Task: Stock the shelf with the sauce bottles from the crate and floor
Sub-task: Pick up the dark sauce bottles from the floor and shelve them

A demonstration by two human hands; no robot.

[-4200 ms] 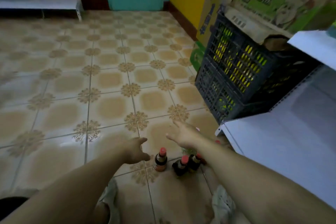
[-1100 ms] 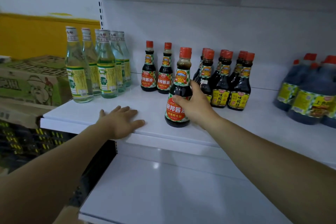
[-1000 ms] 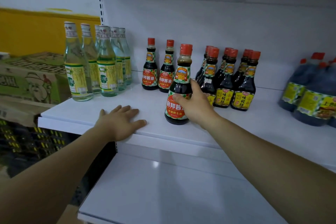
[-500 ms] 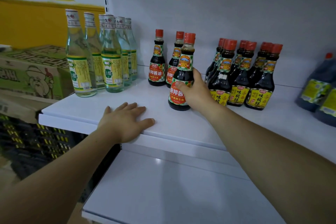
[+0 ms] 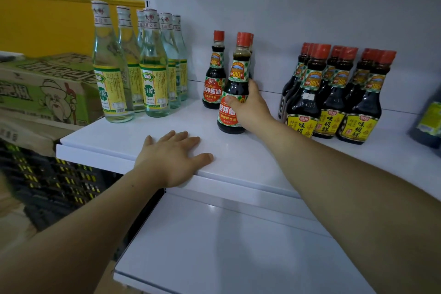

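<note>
The right hand (image 5: 250,108) grips a sauce bottle (image 5: 235,86) standing upright on the shelf (image 5: 250,150) (just in front of two matching ones), while the left hand (image 5: 173,159) rests flat, fingers spread, on the shelf's front edge.

A cluster of clear glass vinegar bottles (image 5: 152,67) stands upright, holding pale liquid, with white caps and yellow-and-green labels. They are packed in rows front to back, touching or nearly so. Just left of them and lower lies a cardboard box (image 5: 47,88), printed in green with a cartoon figure in a hat; beneath it another brown carton (image 5: 26,136) sticks out. Behind and left of the bottles runs a yellow wall (image 5: 43,24), white above. Well to their right a large dark jug (image 5: 429,122) with a yellow-green label is cut by the frame edge — too blurred to read.
</note>
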